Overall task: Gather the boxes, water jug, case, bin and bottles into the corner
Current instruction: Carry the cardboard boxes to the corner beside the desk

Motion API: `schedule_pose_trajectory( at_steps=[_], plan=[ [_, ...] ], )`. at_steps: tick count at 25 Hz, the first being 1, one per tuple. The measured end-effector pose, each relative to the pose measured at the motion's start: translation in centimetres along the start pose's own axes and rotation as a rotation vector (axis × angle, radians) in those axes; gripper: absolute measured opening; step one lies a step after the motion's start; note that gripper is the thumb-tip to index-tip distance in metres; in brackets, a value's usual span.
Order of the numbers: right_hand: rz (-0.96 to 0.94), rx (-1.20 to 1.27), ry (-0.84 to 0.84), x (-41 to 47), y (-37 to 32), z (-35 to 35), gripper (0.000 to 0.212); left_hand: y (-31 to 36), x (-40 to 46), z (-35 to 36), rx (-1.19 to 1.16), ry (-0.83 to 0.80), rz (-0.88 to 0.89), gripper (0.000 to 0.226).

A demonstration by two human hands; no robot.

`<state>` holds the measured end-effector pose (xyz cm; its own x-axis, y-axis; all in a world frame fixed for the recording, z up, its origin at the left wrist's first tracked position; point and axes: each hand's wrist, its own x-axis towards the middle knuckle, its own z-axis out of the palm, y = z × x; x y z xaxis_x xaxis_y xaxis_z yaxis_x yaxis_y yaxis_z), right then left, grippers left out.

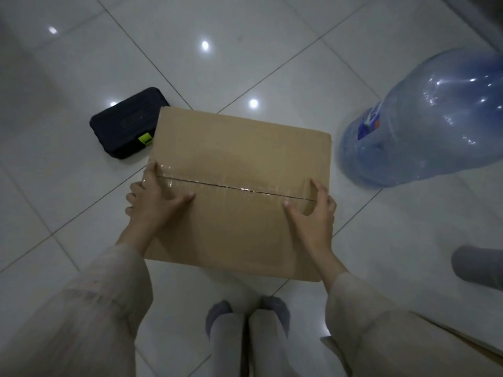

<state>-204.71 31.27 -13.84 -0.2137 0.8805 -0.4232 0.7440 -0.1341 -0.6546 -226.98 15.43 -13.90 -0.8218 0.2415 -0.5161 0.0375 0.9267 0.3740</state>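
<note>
box: cardboard, taped seam, held above the floor between case and water jug
hands: left hand and right hand grasp opposite edges, fingers curled round the sides
handling: likely stiff, light; tape slippery, hold the edges

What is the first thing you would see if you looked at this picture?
The big brown cardboard box in the middle, with shiny tape along its top seam, held at its sides by the left hand and the right hand. Next comes the huge clear blue water jug lying on its side on the white tiled floor at the right. A small dark case with a yellow-green latch lies on the floor at the box's far left corner.
</note>
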Motion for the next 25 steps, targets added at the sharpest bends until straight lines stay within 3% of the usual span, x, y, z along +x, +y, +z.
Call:
schedule_pose_trajectory(
  at_steps=[6,14,20,25],
  plan=[
    [-0.155,-0.062,-0.07,-4.9,-7.7,-2.6,0.072,-2.3,-6.3,-8.6,-0.106,0.114,-0.056,0.099],
    [-0.476,-0.071,-0.293,-16.0,-19.6,-3.0,0.07,-9.6,-17.6,-23.1,-0.298,0.358,-0.23,0.099],
    [-0.735,-0.114,-0.522,-25.5,-27.0,1.7,0.071,-18.4,-25.8,-29.4,-0.448,0.599,-0.459,0.097],
    [-0.931,-0.191,-0.771,-35.9,-28.5,8.8,0.07,-28.8,-34.0,-29.9,-0.611,0.772,-0.687,0.096]
  ],
)
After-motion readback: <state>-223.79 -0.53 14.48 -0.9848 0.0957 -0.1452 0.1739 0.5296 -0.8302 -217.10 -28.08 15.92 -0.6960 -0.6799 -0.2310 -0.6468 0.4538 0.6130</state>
